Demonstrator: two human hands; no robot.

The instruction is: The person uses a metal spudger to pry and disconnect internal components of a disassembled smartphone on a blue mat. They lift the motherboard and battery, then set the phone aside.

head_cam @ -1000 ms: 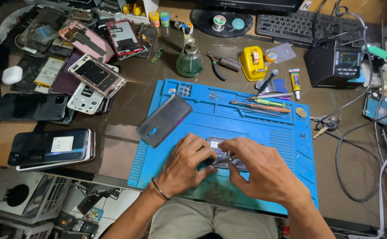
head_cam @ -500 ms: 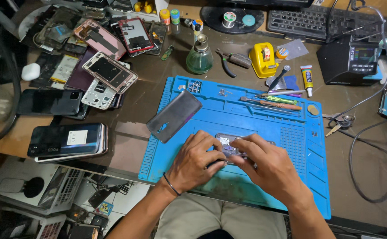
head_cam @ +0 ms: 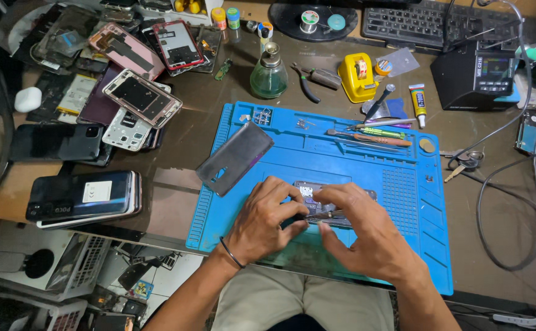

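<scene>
On ribbed blue mat (head_cam: 366, 165) — both hands' fingers (head_cam: 283, 211) pinching flat opened phone (head_cam: 323, 199)

Blue mat (head_cam: 366, 153), grey back cover (head_cam: 234, 158), yellow dispenser (head_cam: 357, 76).

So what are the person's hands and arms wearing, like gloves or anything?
No gloves at all. Both the left hand and the right hand are bare, and both forearms are bare too, with no sleeves showing. The only thing worn is a thin dark bangle around the left wrist. No rings or watch can be seen on either hand.
</scene>
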